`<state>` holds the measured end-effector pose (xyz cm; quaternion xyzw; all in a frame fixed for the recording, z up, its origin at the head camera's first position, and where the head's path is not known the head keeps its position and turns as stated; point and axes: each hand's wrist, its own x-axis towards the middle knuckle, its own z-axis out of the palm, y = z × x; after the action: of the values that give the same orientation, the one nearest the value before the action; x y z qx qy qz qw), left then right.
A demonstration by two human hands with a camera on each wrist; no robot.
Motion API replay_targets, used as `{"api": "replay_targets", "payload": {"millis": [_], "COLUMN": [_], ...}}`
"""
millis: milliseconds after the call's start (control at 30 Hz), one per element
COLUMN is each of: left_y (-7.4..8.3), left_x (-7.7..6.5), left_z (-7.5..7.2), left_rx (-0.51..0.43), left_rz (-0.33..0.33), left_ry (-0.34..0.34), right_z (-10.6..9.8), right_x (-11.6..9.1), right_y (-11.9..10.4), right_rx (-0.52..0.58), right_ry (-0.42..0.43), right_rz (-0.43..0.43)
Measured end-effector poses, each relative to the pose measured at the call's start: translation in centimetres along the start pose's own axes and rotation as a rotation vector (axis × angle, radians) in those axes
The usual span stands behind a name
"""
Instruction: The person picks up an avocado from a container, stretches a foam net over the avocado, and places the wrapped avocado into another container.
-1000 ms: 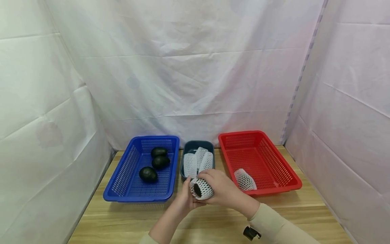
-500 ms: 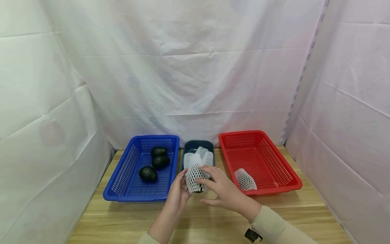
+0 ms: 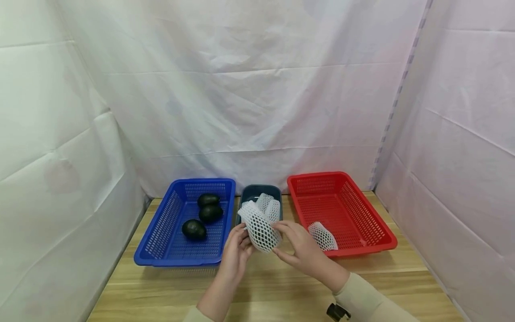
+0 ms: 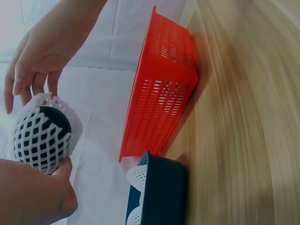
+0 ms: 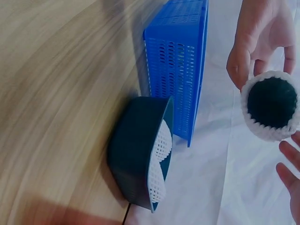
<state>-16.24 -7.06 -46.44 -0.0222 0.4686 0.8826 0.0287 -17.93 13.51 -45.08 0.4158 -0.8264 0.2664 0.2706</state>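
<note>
1. the left hand (image 3: 234,254) grips a netted avocado (image 3: 262,231) above the table (image 3: 277,293), between the blue basket (image 3: 181,262) and the red basket (image 3: 342,211).
2. the right hand (image 3: 302,249), fingers spread apart, is at the avocado's right side.

Wood-grain tabletop (image 3: 277,290) carried blue bskt (image 3: 177,262) at L, sm. teal bin (image 3: 252,192) in ctr., red bskt (image 3: 322,205) at R.

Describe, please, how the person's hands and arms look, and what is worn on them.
The left hand and right hand are bare, without gloves. The right sleeve is plain beige and ends above the wrist; only a bit of the matching left sleeve shows. A small black piece, unclear what, appears beside the right sleeve.
</note>
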Motion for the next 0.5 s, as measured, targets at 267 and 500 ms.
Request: {"api": "replay_targets", "payload": {"millis": [267,500], "left_y": [-1.1,-2.5], "left_x": [0.0,-0.5], "left_z": [1.7,3.6], "left_rx": [0.026,0.205], "left_rz": [0.007,-0.016], "left_ry": [-0.060,-0.104], "right_z": [-0.1,-0.4], "right_x": [-0.7,-1.7], "right_y": [0.1,1.1], "right_rx": [0.063,0.175], "right_ry": [-0.081,-0.122], "right_rz": [0.330,0.532]}}
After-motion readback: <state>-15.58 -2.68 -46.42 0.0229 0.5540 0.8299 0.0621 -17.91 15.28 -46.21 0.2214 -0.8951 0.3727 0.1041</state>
